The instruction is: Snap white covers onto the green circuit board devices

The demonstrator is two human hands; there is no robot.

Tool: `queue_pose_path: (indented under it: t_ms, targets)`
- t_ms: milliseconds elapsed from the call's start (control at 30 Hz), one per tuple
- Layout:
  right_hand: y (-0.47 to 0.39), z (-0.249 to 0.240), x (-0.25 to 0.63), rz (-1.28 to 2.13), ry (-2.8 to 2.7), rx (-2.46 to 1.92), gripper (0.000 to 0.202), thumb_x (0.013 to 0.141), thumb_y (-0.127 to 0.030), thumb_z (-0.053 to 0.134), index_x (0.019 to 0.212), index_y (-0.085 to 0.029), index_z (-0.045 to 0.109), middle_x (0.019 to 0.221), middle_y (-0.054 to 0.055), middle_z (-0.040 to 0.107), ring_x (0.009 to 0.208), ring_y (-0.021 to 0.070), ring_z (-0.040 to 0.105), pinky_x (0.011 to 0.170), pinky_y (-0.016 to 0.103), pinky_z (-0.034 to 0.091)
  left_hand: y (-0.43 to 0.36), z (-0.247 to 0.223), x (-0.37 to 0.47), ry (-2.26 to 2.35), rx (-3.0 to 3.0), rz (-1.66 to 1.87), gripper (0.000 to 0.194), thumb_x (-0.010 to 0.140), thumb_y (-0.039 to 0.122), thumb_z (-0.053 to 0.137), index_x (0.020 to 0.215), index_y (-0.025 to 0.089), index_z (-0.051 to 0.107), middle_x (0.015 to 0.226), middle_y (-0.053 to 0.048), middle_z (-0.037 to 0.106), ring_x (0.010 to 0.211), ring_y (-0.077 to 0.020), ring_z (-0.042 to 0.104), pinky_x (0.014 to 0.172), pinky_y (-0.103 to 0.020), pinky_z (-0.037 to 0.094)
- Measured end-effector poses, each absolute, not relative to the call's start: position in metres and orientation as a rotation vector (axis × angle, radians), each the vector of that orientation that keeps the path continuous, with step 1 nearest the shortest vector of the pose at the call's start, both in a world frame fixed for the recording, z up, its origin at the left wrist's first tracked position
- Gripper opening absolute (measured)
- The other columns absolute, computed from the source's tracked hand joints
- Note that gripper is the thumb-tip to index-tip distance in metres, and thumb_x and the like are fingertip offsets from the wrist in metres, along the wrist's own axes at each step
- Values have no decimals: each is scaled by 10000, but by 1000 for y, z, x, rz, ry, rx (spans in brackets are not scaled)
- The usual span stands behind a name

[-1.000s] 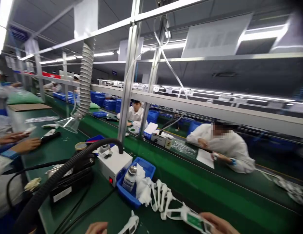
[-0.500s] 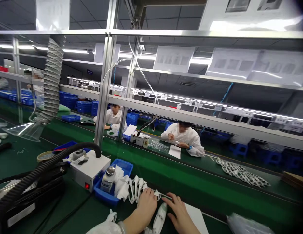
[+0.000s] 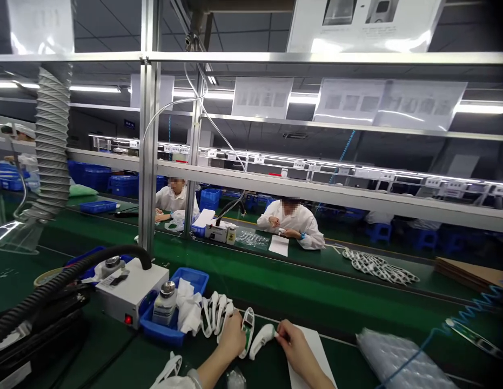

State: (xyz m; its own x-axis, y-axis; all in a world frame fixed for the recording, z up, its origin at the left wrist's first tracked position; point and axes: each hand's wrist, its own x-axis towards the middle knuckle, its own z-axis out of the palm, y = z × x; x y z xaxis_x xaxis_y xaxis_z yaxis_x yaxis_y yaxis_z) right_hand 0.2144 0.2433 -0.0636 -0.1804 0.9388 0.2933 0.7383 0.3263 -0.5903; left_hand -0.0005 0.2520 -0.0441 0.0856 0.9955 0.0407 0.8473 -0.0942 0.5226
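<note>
My left hand [image 3: 232, 336] is curled, back toward me, at the right end of a row of white plastic shells [image 3: 213, 313]. Its fingertips are hidden. Right beside it, against the thumb side, lies a white housing with a green circuit board [image 3: 247, 330] showing. My right hand [image 3: 294, 346] pinches the upper right end of a white, curved handheld device housing [image 3: 262, 339]. That housing lies tilted between my two hands. A white paper sheet [image 3: 316, 346] lies partly beneath my right forearm.
Left of the shells stands a blue tray [image 3: 166, 334] with a metal-capped bottle [image 3: 165, 303] and white cloth. Farther left is a white box with a black hose [image 3: 132, 289]. Bubble wrap [image 3: 397, 356] lies right. Across the belt, two people in white work.
My view has swung right. My right hand has gone from spread fingers to pinching the white housing, which has turned. The housing with the circuit board now shows beside my left hand.
</note>
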Motion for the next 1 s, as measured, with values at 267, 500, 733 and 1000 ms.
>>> queue_pose_path:
  t_ms: [267, 500, 733, 1000]
  targets:
    - [230, -52, 200, 352, -2187, -1381, 437, 789, -72, 411, 1178, -225, 536, 1307, 110, 480, 1114, 256, 553, 910, 350, 447, 249, -59, 7, 1719, 1614, 778, 204, 885, 295, 603, 1026, 148, 621, 1034, -54, 653, 972, -211, 627, 857, -428, 521]
    - [240, -49, 177, 360, -2323, -1266, 366, 801, -39, 406, 1060, -217, 594, 1221, 89, 506, 978, 210, 618, 842, 294, 481, 248, -77, 16, 1543, 1140, 919, 270, 914, 341, 554, 1088, 140, 598, 1024, -62, 663, 890, -192, 655, 776, -386, 560]
    - [254, -51, 145, 364, -2296, -1246, 397, 810, -32, 405, 1102, -225, 592, 1193, 91, 480, 891, 185, 631, 827, 287, 500, 225, -77, -6, 1397, 1083, 1069, 330, 908, 265, 531, 1198, 110, 566, 1326, -144, 562, 1254, -260, 498, 1074, -471, 367]
    - [247, -46, 151, 459, -2316, -1215, 467, 833, -93, 435, 1271, -233, 512, 1392, 117, 383, 1132, 243, 562, 953, 355, 465, 134, -71, -82, 1265, 1403, 1154, 320, 700, 390, 639, 948, 204, 720, 1235, -126, 613, 1132, -287, 583, 952, -330, 486]
